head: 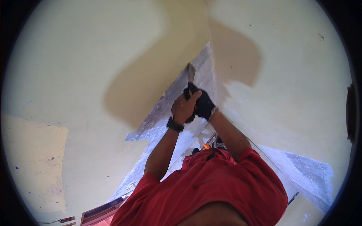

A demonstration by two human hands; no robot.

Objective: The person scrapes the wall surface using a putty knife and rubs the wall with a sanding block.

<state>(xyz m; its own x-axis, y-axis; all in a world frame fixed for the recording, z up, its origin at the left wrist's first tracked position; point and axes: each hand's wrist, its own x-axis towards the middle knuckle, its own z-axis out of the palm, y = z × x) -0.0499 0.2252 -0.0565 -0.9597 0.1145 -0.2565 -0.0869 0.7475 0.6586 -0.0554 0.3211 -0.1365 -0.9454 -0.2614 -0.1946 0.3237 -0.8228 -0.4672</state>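
My right hand [204,103] wears a black glove and grips a scraper whose metal blade [191,74] points up the wall. Bare except for a black watch at the wrist, my left hand [183,107] is closed against the gloved one, around the same grip. Most of the handle is hidden by the hands. The blade tip meets the slanting border between the cream paint [135,93] and a grey stripped patch [202,65], just left of the room's corner. A dark rounded part [191,117] shows below the left hand; I cannot tell what it is.
Another stripped patch [308,169] lies low on the right wall. Down by my feet are an orange item [206,145] and a dark object [221,144]. A reddish frame [101,210] stands lower left, near a small wall fitting [67,219] with a wire. A dark brown frame [350,113] edges the right.
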